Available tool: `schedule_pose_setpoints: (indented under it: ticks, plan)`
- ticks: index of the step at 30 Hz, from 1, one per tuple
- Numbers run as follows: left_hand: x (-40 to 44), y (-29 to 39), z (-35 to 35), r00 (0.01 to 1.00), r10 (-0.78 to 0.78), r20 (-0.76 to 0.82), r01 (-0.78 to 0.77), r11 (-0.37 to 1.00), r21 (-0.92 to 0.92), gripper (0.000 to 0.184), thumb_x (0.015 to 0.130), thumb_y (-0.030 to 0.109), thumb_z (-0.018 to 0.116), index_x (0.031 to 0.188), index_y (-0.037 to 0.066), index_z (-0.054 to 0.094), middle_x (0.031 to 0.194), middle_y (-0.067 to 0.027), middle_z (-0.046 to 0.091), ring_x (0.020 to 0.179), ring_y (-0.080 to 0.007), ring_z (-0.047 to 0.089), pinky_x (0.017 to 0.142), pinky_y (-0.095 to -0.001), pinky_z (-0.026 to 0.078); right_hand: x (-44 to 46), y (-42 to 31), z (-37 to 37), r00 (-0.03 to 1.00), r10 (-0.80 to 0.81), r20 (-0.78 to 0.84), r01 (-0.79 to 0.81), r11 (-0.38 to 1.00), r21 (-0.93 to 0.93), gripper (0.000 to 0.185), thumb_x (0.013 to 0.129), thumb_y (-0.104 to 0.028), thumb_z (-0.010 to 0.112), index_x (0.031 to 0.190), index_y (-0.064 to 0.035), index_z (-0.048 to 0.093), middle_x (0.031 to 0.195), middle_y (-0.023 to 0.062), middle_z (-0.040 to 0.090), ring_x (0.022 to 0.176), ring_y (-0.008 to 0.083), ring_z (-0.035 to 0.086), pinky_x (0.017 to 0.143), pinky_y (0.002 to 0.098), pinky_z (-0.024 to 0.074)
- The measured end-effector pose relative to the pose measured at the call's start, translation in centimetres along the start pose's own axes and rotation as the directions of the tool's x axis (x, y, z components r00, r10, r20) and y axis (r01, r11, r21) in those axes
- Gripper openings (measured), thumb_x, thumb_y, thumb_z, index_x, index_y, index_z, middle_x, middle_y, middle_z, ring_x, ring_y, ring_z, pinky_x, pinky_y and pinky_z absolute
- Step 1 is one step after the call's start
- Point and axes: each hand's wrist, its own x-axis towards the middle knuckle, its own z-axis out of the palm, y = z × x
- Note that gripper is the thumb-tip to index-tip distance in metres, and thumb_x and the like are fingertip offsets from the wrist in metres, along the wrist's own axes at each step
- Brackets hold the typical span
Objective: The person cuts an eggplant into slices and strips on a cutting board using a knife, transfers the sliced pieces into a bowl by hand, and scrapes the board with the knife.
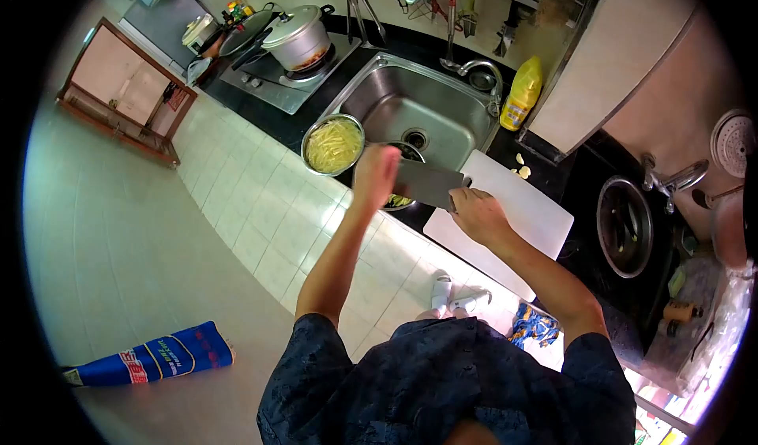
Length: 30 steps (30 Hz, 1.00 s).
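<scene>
My right hand [478, 214] is closed round the handle of a cleaver [433, 184]. Its broad blade points left, past the edge of a white cutting board [529, 200], over bowls at the counter's front edge. Near the blade's far end is my left hand [377, 178], blurred, its fingers hard to make out. Just left of it a metal bowl [305, 157] holds pale yellow shreds [335, 145]. Behind the blade shows the rim of another bowl [412, 148]. Below the blade some yellow-green pieces [397, 201] lie in a bowl, mostly hidden.
Behind the bowls is a steel sink [442, 117] with a tap [491, 78]. A pot [298, 38] stands on the stove at the left. A yellow bottle [522, 93] and peeled garlic cloves [522, 172] sit beyond the board. A round basin [624, 225] is at the right.
</scene>
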Motion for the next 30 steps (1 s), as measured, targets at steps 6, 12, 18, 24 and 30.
schedule_pose_setpoints:
  ticks: [6,12,18,24,30]
  plan:
    - [-0.1,2.8,1.8,0.913,0.203,0.353,-0.239,0.969,0.062,0.008,0.085,0.006,0.068,0.093,0.005,0.069,0.091,-0.0152,0.065,0.087,-0.0360,0.063,0.077,-0.0469,0.051,0.0,-0.5,0.1,0.999,0.040,0.026,-0.041,0.998,0.057,0.030,0.089,-0.018,0.069,0.107,-0.0027,0.052,0.097,0.0198,0.068,0.093,0.0370,0.068,0.082,0.0475,0.0542]
    - [-1.8,-4.0,-1.0,0.983,-0.028,0.179,-0.018,0.967,0.255,0.016,0.090,0.004,0.058,0.104,0.005,0.067,0.095,-0.0177,0.067,0.090,-0.0385,0.063,0.079,-0.0492,0.050,-6.6,2.2,-1.5,0.940,0.323,0.115,-0.331,0.942,0.059,0.034,0.090,-0.023,0.070,0.111,-0.0034,0.051,0.099,0.0204,0.067,0.096,0.0395,0.066,0.086,0.0499,0.0519]
    - [-1.2,-3.6,-0.2,0.991,-0.088,0.104,0.068,0.981,0.182,0.022,0.099,0.005,0.053,0.119,0.004,0.063,0.107,-0.0201,0.068,0.101,-0.0412,0.064,0.087,-0.0484,0.051,-19.3,6.7,-1.0,0.866,0.499,-0.031,-0.497,0.866,0.056,0.026,0.091,-0.018,0.065,0.108,-0.0021,0.052,0.093,0.0193,0.066,0.091,0.0384,0.067,0.084,0.0500,0.0529]
    - [0.2,0.5,5.9,0.991,-0.007,0.131,-0.011,0.991,0.131,0.024,0.100,0.003,0.053,0.122,0.003,0.061,0.113,-0.0198,0.068,0.104,-0.0405,0.064,0.090,-0.0462,0.052,-24.4,8.7,-1.0,0.767,0.642,-0.009,-0.637,0.763,0.108,0.019,0.095,-0.022,0.059,0.095,-0.0048,0.066,0.095,0.0189,0.069,0.093,0.0388,0.068,0.085,0.0505,0.0543]
    - [1.8,14.2,16.2,0.956,0.122,0.265,-0.082,0.984,-0.156,0.019,0.102,0.011,0.056,0.118,0.006,0.065,0.108,-0.0195,0.071,0.096,-0.0415,0.069,0.082,-0.0483,0.055,-27.3,11.6,0.3,0.866,0.460,-0.197,-0.468,0.884,0.007,0.015,0.092,-0.021,0.065,0.088,-0.0083,0.071,0.093,0.0099,0.070,0.091,0.0279,0.070,0.083,0.0412,0.0566]
